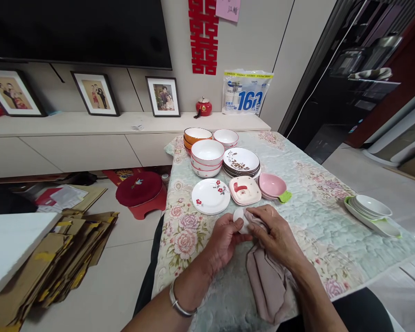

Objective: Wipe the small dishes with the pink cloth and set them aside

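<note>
Between the thumb and fingers of my left hand (228,237) is a small white round piece (239,216), perhaps a little dish; its lower part is hidden. My right hand (275,233) is closed on a pinkish-beige cloth (268,286), pressing it against that piece's right side. The cloth hangs down over the table's near edge. Just beyond my hands lie white plates with red flowers (209,196), square cream dishes (246,190) with a red figure, and pink bowls (272,184) with a green handle.
Behind stand stacked white bowls (207,154), orange bowls (197,134) and brown-patterned plates (241,159). White bowls (371,205) sit in green-edged dishes at right. A flowered tablecloth (224,295) covers the table. A red stool (140,189) and flattened cardboard (44,272) are on the left floor.
</note>
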`<state>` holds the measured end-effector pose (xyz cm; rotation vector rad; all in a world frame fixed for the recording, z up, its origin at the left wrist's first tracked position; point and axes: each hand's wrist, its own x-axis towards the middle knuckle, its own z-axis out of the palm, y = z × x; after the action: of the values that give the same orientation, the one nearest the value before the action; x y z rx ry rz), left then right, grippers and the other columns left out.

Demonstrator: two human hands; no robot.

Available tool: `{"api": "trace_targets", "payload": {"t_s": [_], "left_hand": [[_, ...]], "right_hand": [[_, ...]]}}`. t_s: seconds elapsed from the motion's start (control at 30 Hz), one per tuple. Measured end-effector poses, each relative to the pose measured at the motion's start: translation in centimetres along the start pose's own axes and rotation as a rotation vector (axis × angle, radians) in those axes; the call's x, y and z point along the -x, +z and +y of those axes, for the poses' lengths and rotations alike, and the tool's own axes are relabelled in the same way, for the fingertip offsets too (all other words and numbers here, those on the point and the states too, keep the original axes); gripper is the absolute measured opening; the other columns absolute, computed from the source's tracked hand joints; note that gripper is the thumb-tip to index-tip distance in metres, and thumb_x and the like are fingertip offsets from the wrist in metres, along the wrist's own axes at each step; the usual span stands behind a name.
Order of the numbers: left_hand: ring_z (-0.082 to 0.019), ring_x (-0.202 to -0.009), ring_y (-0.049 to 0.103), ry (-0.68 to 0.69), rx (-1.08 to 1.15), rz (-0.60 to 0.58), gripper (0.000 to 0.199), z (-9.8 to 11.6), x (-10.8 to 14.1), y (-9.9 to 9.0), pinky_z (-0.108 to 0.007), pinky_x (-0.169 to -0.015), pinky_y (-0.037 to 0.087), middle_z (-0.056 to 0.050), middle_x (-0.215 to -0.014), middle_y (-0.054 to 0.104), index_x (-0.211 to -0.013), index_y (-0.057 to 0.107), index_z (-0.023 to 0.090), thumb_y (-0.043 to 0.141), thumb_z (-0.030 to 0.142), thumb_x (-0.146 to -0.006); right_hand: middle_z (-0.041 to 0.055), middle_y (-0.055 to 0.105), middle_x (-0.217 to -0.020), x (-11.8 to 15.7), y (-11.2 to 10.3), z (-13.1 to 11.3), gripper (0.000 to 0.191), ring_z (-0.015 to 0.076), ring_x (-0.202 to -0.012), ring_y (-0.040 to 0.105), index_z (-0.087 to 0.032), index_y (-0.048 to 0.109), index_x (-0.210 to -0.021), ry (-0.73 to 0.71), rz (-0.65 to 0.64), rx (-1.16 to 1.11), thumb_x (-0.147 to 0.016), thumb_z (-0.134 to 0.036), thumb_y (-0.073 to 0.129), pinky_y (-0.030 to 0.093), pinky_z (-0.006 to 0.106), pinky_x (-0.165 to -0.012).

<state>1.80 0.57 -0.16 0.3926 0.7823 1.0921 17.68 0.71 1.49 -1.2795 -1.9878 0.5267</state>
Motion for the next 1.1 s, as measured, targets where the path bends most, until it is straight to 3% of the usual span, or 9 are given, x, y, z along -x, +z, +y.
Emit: {"api": "trace_targets", "payload": {"t_s": [0.33,0.47,0.57,0.8,0.97,1.1], "left_hand": [[-0.015,-0.069,0.063,0.018,-0.02,0.006,0.029,-0.1,0.0,0.1,-0.027,-0.06,0.057,-0.004,-0.074,0.065,-0.071,0.06,0.012,0.083,0.025,-0.06],[-0.014,-0.065,0.06,0.03,-0.056,-0.016,0.033,-0.4,0.1,0.2,-0.026,-0.056,0.055,-0.001,-0.07,0.063,-0.071,0.061,0.013,0.085,0.027,-0.055],[-0.014,-0.063,0.059,0.048,-0.076,-0.007,0.034,-0.5,0.1,0.2,-0.027,-0.054,0.054,-0.002,-0.07,0.064,-0.073,0.061,0.012,0.085,0.031,-0.056],[-0.014,-0.066,0.061,0.058,-0.052,-0.021,0.042,-0.5,0.0,0.0,-0.025,-0.056,0.053,-0.003,-0.072,0.066,-0.075,0.061,0.012,0.089,0.035,-0.053],[-0.014,-0.065,0.06,0.062,-0.077,-0.033,0.044,-0.6,0.0,0.0,-0.027,-0.056,0.052,-0.002,-0.072,0.066,-0.075,0.061,0.012,0.09,0.037,-0.052],[-0.014,-0.066,0.06,0.075,-0.083,-0.011,0.042,-0.5,0.1,0.1,-0.026,-0.058,0.052,-0.003,-0.073,0.067,-0.075,0.062,0.013,0.09,0.035,-0.053]], "right_hand": [[0.0051,0.063,-0.089,0.6,0.1,-0.8,0.019,0.0187,-0.084,0.061,-0.021,0.069,-0.102,-0.068,-0.08,0.059,-0.094,-0.017,0.052,0.05,0.03,-0.074],[0.0054,0.063,-0.09,0.3,0.8,-0.8,0.021,0.0186,-0.086,0.061,-0.02,0.066,-0.103,-0.099,0.035,0.091,-0.092,-0.012,0.05,0.048,0.029,-0.075],[0.0058,0.063,-0.09,0.2,0.8,-0.3,0.017,0.0194,-0.085,0.06,-0.018,0.065,-0.098,-0.047,0.098,0.177,-0.09,-0.011,0.051,0.046,0.03,-0.074],[0.0024,0.064,-0.084,0.5,0.4,-0.9,0.014,0.0175,-0.076,0.061,-0.021,0.065,-0.089,0.07,-0.064,0.114,-0.088,-0.015,0.052,0.044,0.028,-0.067],[0.0049,0.065,-0.09,0.3,0.8,-0.8,0.015,0.0189,-0.082,0.062,-0.019,0.064,-0.094,0.068,0.055,0.132,-0.089,-0.017,0.05,0.044,0.029,-0.072],[0.0045,0.064,-0.084,0.5,0.4,-0.8,0.012,0.0194,-0.075,0.06,-0.019,0.062,-0.087,0.132,0.003,0.236,-0.088,-0.017,0.05,0.042,0.03,-0.067]]}}
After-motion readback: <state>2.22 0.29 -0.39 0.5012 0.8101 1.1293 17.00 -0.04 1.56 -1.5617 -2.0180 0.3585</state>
